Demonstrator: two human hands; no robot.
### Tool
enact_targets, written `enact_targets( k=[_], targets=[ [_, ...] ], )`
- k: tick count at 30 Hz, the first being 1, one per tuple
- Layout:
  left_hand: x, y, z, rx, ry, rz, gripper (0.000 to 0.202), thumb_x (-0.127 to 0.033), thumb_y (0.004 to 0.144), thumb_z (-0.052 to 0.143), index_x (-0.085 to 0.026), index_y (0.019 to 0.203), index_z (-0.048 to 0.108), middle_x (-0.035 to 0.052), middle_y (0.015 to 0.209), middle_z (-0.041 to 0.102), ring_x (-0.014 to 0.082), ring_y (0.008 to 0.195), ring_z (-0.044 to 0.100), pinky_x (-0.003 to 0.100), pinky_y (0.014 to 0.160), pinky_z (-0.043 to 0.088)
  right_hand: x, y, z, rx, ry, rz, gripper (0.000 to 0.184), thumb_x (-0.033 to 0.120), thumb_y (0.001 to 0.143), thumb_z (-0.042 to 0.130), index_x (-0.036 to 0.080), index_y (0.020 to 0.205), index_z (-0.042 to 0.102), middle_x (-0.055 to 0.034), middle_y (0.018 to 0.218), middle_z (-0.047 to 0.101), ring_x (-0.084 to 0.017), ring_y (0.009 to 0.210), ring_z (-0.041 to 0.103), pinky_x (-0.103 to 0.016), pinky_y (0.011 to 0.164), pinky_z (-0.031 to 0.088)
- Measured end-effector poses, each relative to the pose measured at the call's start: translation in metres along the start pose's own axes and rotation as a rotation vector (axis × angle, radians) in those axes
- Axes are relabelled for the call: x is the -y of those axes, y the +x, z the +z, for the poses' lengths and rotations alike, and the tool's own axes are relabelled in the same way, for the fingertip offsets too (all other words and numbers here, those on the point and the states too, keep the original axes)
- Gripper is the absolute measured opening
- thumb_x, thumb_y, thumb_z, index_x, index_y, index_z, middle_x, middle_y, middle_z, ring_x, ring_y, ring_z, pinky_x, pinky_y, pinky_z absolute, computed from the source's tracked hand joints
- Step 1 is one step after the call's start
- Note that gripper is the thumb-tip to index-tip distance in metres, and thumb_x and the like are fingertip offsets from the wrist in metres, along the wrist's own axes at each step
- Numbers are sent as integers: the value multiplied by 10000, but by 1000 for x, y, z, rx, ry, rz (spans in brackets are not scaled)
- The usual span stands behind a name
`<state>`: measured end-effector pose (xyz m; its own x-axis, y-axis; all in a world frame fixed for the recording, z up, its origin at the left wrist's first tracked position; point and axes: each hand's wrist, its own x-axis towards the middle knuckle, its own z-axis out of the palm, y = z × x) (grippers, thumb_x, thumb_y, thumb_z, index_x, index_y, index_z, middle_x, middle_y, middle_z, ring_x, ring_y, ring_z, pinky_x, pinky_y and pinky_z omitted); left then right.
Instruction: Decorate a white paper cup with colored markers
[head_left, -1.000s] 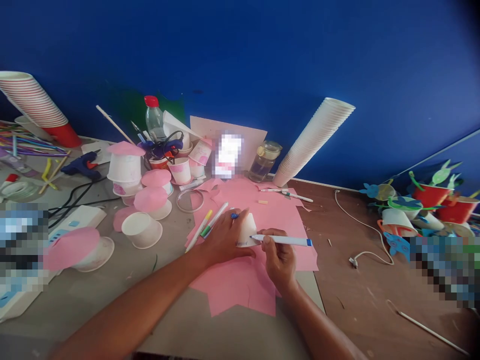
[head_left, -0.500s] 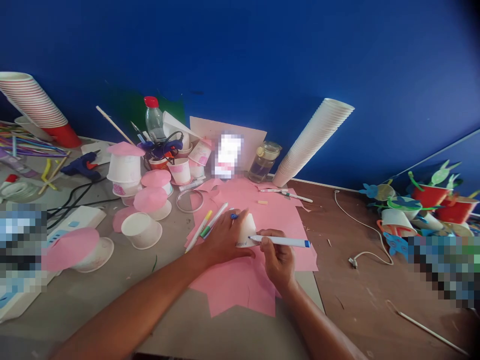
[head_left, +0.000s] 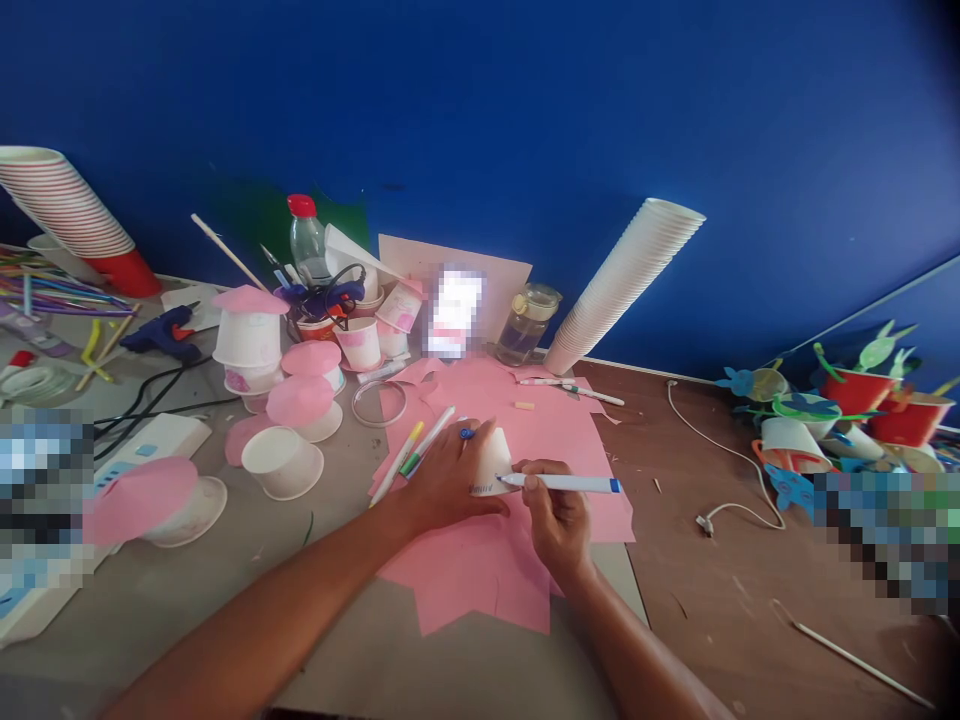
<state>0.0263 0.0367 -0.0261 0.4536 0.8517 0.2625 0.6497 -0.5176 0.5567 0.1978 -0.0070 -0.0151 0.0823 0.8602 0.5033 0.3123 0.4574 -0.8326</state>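
My left hand (head_left: 444,480) lies over a small white paper cup (head_left: 496,461) that stands upside down on a sheet of pink paper (head_left: 517,430), fingers curled round its side. My right hand (head_left: 553,517) pinches a white marker with a blue end (head_left: 564,483). The marker's tip touches the cup's rim at its near edge. Both hands rest on the pink sheet in the middle of the table.
Leaning stacks of white cups (head_left: 622,282) and red-rimmed cups (head_left: 64,210) stand against the blue wall. Paper cups with pink lids (head_left: 304,400), a glue gun (head_left: 161,330), a bottle (head_left: 306,238), a jar (head_left: 527,322) and loose pens (head_left: 420,450) lie left and behind. A white cable (head_left: 712,450) and coloured cup crafts (head_left: 825,410) are right.
The marker tip has slid a little to the left along the cup's rim. The left hand stays on the cup.
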Motion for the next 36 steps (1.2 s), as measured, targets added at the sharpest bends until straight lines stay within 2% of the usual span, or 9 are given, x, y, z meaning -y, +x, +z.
enact_targets(
  k=[7, 18, 29, 36],
  targets=[
    [-1, 0, -1, -1, 1, -4, 1164, -603, 579, 828, -219, 1488, 211, 193, 1388, 443, 386, 1290, 443, 568, 1045, 402, -1, 1, -2, 29, -24, -24, 120, 239, 946, 508, 204, 915, 618, -45, 835, 672, -171, 739, 639, -287, 640, 514],
    [-4, 0, -4, 13, -15, -22, 1145, -578, 590, 832, -224, 1487, 216, 186, 1384, 442, 382, 1276, 449, 559, 1037, 405, -1, 2, 0, -57, 108, 113, 154, 294, 948, 512, 207, 866, 609, -25, 776, 638, -154, 685, 605, -272, 596, 496],
    [-2, 1, -2, -2, -39, -14, 1146, -595, 579, 830, -243, 1482, 219, 175, 1364, 457, 377, 1272, 460, 574, 1057, 379, 1, 3, 1, -13, 42, 52, 115, 253, 935, 527, 203, 890, 620, -11, 751, 624, -127, 598, 558, -248, 551, 472],
    [-3, 0, -3, 14, -47, -36, 1131, -572, 569, 846, -233, 1471, 253, 182, 1363, 450, 388, 1256, 467, 569, 1021, 416, 4, 5, 0, -37, -11, 42, 127, 247, 923, 522, 197, 849, 613, -13, 716, 622, -132, 580, 555, -247, 525, 461]
  ],
)
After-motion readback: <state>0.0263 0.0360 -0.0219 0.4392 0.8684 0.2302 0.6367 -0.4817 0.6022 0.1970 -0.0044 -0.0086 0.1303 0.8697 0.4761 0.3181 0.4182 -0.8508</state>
